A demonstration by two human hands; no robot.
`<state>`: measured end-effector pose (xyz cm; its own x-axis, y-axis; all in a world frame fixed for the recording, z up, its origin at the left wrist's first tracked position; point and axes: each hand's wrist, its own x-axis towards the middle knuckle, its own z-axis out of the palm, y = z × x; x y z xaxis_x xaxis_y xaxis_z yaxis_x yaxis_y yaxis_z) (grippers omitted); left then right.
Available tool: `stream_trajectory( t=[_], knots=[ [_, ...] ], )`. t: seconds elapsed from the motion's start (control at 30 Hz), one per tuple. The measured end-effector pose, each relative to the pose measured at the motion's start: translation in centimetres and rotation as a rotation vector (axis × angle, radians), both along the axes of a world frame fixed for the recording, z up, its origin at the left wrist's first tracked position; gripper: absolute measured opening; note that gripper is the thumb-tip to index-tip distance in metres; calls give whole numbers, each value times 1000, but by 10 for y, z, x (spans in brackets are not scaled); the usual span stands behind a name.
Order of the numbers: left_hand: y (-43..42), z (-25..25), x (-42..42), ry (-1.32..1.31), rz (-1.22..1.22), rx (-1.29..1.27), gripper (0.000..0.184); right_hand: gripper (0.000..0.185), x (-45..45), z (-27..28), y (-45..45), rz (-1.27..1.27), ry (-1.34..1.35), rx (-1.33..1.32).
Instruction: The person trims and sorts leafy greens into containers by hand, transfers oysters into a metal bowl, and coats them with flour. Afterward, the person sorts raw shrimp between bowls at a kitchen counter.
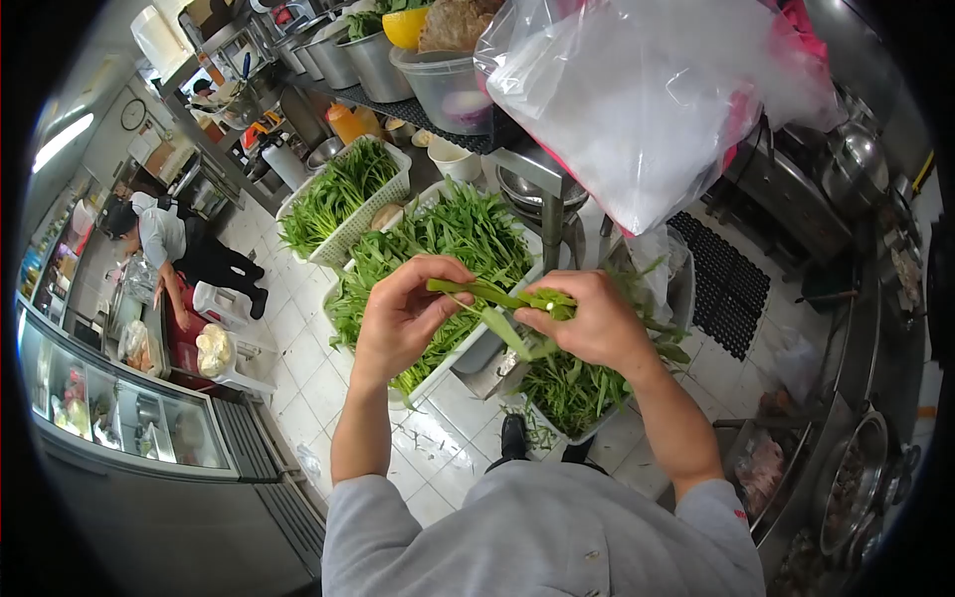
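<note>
My left hand [408, 313] pinches one end of a green water spinach stem [476, 290] between thumb and fingertips. My right hand [602, 323] is closed around a small bunch of cut stems, whose pale hollow ends show by the thumb. A long leaf [504, 333] hangs down between the hands. Below and beyond my left hand, leafy greens [448, 244] fill a large white crate. Beneath my right hand lies another heap of leaves and trimmings [569, 393] in a container near my feet.
A white perforated basket [370, 207] of greens stands farther back. Overhead at right hangs a clear plastic bag [617, 99], near a metal shelf with pots and a plastic tub [443, 90]. A co-worker [164, 234] bends over a counter at left. Scraps litter the tiles.
</note>
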<state>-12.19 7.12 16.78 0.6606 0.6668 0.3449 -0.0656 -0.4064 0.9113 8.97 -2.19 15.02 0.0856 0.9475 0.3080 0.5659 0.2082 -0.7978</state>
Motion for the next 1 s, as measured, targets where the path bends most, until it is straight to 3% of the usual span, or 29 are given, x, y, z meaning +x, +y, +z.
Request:
stream_trajectory(
  t=[0.13, 0.23, 0.37, 0.6, 0.83, 1.0],
  knots=[
    [1, 8, -9, 7, 128, 469, 23, 21, 9, -16, -15, -101, -173, 54],
    [-28, 23, 21, 426, 75, 882, 21, 20, 9, -16, -25, -126, -277, 52],
    [-24, -21, 49, 484, 25, 1089, 18, 21, 9, -19, -36, -134, -371, 38],
    [-33, -73, 61, 504, -155, 830, 16, 22, 19, -66, -58, -157, -228, -134],
    [-54, -128, 75, 650, -302, 743, 23, 25, 18, -111, -85, -164, -307, -275],
    [-70, -161, 80, 417, -261, 653, 17, 16, 24, -135, -105, -123, -248, -90]
  ],
)
